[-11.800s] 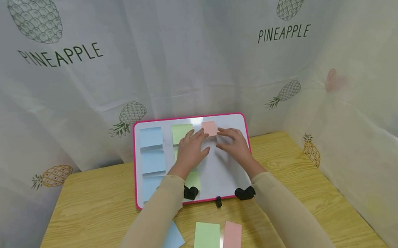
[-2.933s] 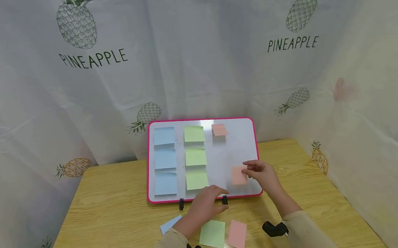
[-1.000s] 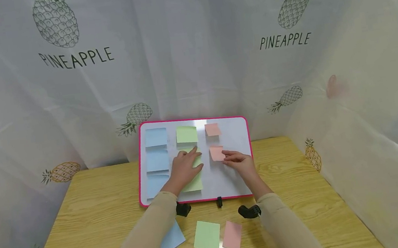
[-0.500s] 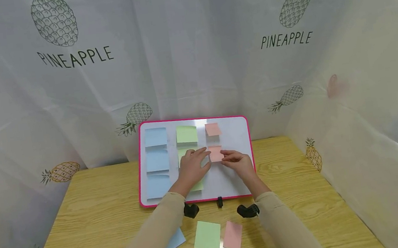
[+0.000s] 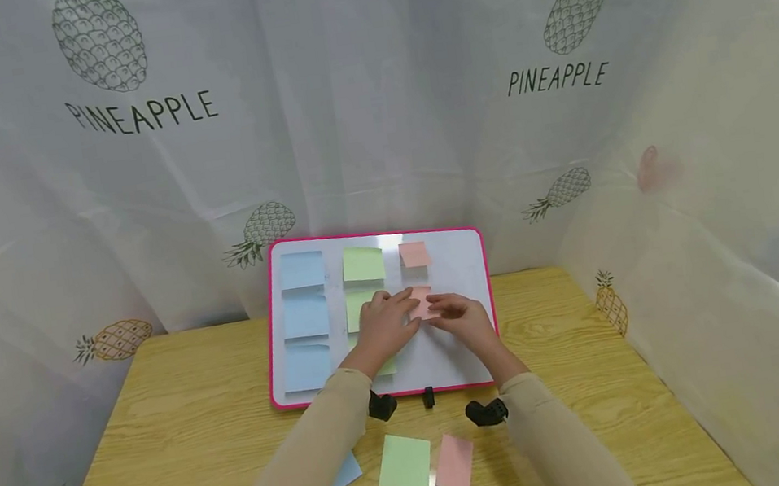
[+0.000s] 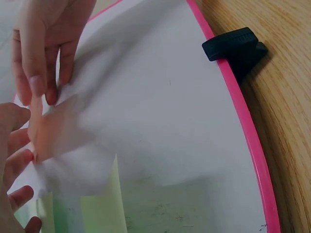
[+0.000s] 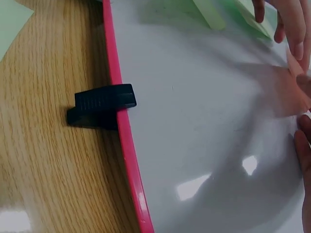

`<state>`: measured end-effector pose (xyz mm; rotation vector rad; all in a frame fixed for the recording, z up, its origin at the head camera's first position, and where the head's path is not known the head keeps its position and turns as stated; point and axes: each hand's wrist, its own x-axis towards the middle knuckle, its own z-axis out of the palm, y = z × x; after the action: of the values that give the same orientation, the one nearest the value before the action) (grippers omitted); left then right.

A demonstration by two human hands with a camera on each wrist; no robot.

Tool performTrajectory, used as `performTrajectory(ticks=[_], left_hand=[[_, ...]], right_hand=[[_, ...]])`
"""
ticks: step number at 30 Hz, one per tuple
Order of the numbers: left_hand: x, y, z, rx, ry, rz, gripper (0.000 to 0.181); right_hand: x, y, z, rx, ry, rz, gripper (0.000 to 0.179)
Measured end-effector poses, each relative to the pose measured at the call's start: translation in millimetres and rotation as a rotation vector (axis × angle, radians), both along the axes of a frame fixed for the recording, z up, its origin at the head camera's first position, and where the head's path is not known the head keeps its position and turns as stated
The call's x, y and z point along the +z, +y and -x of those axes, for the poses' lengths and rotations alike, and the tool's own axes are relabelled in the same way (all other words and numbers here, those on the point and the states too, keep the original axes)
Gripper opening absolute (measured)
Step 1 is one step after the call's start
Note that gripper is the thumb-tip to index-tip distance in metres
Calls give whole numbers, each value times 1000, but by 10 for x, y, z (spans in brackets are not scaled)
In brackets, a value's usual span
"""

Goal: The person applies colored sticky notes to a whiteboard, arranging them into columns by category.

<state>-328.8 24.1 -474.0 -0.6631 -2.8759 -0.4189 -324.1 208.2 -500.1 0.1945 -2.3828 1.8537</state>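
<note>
A pink sticky note (image 5: pixel 423 302) stands out from the whiteboard (image 5: pixel 452 267), below another pink note (image 5: pixel 415 254) on the board. My right hand (image 5: pixel 466 321) pinches its right edge between thumb and fingers. My left hand (image 5: pixel 384 327) has its thumb and fingertips at the left edge, pinching it there. Close up, the left wrist view has the pink note (image 6: pixel 36 121) between both hands' fingertips, partly covered by them. Blue notes (image 5: pixel 305 315) form a column at the board's left. Beside them runs a column of green notes (image 5: pixel 363 264), partly behind my left hand.
On the wooden table (image 5: pixel 183 418) in front of the board lie a green note pad (image 5: pixel 405 465), a pink note pad (image 5: pixel 455 464) and a blue note pad (image 5: pixel 346 476) partly under my left sleeve. A black clip (image 5: pixel 429 397) grips the board's pink lower edge. A pineapple-print curtain (image 5: pixel 343 118) hangs behind.
My right hand brought a second pink note up from low on the board to below the first. My left hand moved right from the green notes to this note's left edge.
</note>
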Motion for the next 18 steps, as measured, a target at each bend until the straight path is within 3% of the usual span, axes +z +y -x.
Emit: performTrajectory(ticks=[10,18], left_hand=[[-45,8,21,6,23,10,41],[-110,15,37,2,51,43,41]], right_hand=[[21,7,75,7,113,-265,32],[-34,-15,144,-38,184,-372,35]])
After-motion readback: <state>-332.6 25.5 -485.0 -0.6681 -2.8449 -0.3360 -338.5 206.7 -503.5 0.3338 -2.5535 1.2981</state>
